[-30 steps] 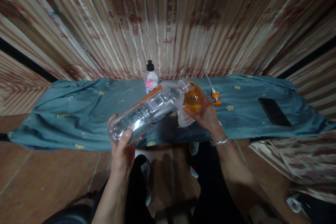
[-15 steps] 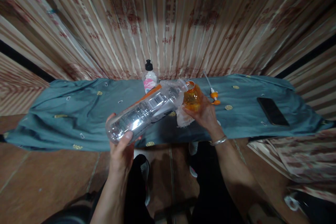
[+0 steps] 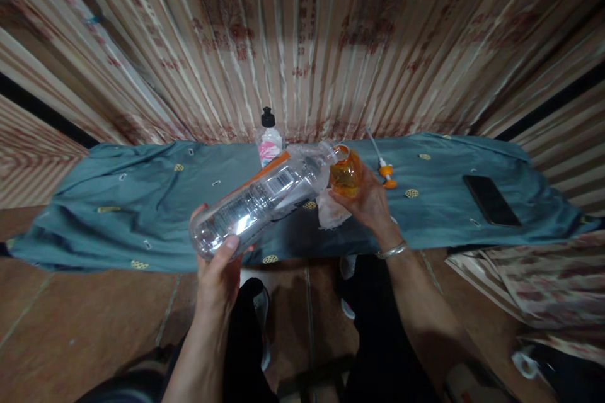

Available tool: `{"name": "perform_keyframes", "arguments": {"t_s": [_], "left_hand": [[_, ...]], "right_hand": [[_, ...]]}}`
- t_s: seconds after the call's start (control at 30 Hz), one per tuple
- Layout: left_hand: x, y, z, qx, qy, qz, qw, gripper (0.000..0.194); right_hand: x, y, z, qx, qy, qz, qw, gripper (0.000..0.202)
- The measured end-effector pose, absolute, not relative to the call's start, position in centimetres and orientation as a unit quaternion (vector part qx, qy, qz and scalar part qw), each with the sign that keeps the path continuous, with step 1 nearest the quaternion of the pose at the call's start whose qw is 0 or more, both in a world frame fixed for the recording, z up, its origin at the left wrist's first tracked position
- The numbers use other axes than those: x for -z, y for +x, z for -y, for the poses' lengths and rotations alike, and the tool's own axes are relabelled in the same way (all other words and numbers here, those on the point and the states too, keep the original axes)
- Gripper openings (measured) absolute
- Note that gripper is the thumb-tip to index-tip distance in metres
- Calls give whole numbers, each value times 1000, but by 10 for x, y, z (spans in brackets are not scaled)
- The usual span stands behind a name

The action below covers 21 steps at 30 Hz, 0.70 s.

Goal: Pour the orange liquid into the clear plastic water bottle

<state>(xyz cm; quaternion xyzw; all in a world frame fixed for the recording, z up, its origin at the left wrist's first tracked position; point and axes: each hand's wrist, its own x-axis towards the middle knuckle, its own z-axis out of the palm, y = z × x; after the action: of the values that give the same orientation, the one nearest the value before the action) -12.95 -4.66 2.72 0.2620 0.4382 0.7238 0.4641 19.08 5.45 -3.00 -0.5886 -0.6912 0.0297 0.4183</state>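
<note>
My left hand (image 3: 221,274) is wrapped round the base of a large clear plastic bottle (image 3: 250,204), which lies tilted with its neck to the upper right. The bottle's mouth meets the open top of a small orange see-through bottle (image 3: 345,176). Around that orange bottle my right hand (image 3: 371,201) is closed, a bracelet at its wrist. Whether liquid runs between the two I cannot tell. A crumpled whitish cloth or tissue (image 3: 332,213) lies just below the orange bottle. To the right rests an orange and white pump top (image 3: 385,170) with its thin tube.
A bottle with a black cap and pink label (image 3: 269,145) stands behind the clear one. On the right of the green patterned cloth (image 3: 142,208) lies a black phone (image 3: 491,200). A striped curtain (image 3: 302,44) hangs close behind the bench.
Hardly anything differs. Both hands and bottles have shifted very slightly left, the mouths still together.
</note>
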Motion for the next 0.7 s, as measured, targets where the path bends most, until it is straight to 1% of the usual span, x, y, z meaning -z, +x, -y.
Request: {"name": "perform_keyframes", "arguments": {"t_s": [0.23,0.43,0.6,0.7], "left_hand": [[-33,-118,46,-736,228,-445,456,79],[-27,-128,49,-727,240,-443,466,82],[-22,-139,51,-710,276,-439,477,75],[-22,-138,51,-714,269,-441,472,80]], "right_hand": [[31,191,-55,-27,-589,693,415,98],[33,188,-53,-14,-586,691,424,94],[28,190,-51,-32,-585,697,414,100],[27,191,-52,-38,-590,697,405,103]]}}
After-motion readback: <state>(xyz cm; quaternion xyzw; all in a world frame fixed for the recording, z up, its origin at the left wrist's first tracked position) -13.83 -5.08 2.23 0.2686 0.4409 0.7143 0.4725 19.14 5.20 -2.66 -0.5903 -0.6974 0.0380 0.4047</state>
